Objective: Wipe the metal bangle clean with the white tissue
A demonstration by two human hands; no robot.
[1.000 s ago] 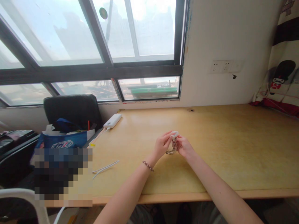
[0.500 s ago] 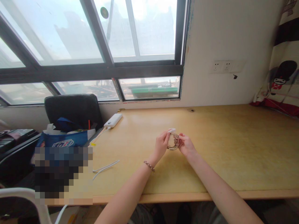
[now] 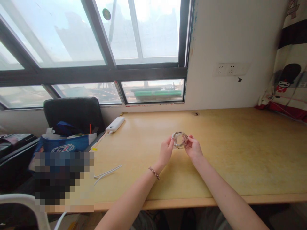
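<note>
White power bank (image 3: 116, 124), cable (image 3: 111, 171) left of the held ring (image 3: 176, 145).

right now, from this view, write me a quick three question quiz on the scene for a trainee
1. Multiple choice: how many hands grip the ring-shaped object? A) none B) one C) two

2. True or false: the bracelet is worn on the left arm.

3. Fill the gap: seen by the person, the white device lies nearer the ____ end of the desk.

Key:
1. C, the left hand and the right hand.
2. True.
3. left
</note>
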